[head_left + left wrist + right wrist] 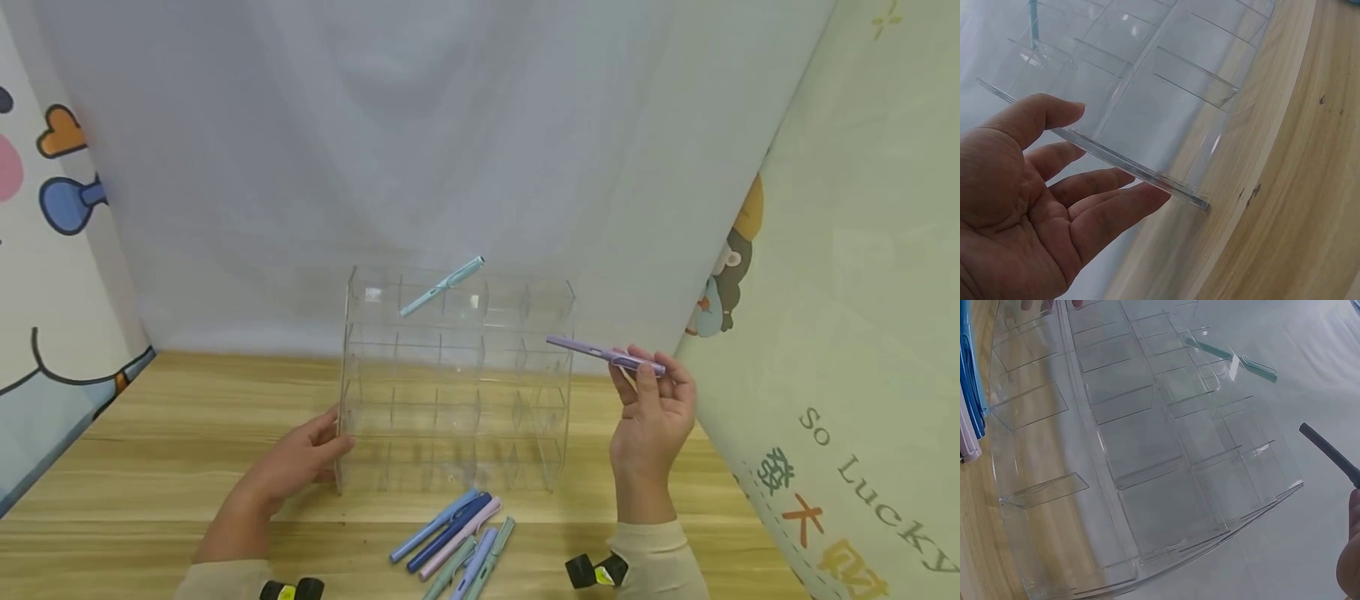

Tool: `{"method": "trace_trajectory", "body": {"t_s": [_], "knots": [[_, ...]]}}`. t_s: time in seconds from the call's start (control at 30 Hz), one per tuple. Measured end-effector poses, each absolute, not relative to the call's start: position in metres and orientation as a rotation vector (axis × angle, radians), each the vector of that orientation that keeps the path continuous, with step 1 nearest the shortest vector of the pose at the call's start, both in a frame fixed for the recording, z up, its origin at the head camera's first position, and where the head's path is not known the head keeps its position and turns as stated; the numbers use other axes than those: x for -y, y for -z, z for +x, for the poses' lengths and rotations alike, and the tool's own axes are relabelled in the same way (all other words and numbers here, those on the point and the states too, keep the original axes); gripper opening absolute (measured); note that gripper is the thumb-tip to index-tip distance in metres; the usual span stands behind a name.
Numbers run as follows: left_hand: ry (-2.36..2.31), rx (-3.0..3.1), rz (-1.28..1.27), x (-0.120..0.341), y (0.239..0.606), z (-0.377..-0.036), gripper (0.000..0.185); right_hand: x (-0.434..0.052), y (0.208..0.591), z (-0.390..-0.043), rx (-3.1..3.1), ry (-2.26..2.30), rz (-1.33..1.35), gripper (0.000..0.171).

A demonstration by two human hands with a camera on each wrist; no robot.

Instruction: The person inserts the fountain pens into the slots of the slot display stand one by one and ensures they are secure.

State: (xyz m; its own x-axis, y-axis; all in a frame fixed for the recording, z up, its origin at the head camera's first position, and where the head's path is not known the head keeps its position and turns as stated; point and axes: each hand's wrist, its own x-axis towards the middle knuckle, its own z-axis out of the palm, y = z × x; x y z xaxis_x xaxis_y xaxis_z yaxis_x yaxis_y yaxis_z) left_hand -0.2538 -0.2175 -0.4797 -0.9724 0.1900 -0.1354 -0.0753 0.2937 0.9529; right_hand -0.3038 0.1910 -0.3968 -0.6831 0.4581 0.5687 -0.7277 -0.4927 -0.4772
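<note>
A clear acrylic rack with several tiered compartments stands on the wooden table. A light blue pen leans in its top row. My left hand rests flat against the rack's left wall, fingers straight. My right hand is raised to the right of the rack and pinches a lilac pen, whose tip points at the rack; its dark end shows in the right wrist view. Several blue, pink and teal pens lie in front of the rack.
White sheeting forms the back wall, with cartoon-printed panels at the left and right. Black wrist devices sit at my cuffs near the table's front edge.
</note>
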Motion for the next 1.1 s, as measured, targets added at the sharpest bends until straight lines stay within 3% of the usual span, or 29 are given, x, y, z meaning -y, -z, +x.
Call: {"method": "trace_trajectory", "body": {"t_s": [1.1], "knots": [[-1.764, -2.372, 0.059, 0.216, 0.482, -0.256, 0.072, -0.149, 0.331, -0.373, 1.425, -2.047, 0.776, 0.032]]}}
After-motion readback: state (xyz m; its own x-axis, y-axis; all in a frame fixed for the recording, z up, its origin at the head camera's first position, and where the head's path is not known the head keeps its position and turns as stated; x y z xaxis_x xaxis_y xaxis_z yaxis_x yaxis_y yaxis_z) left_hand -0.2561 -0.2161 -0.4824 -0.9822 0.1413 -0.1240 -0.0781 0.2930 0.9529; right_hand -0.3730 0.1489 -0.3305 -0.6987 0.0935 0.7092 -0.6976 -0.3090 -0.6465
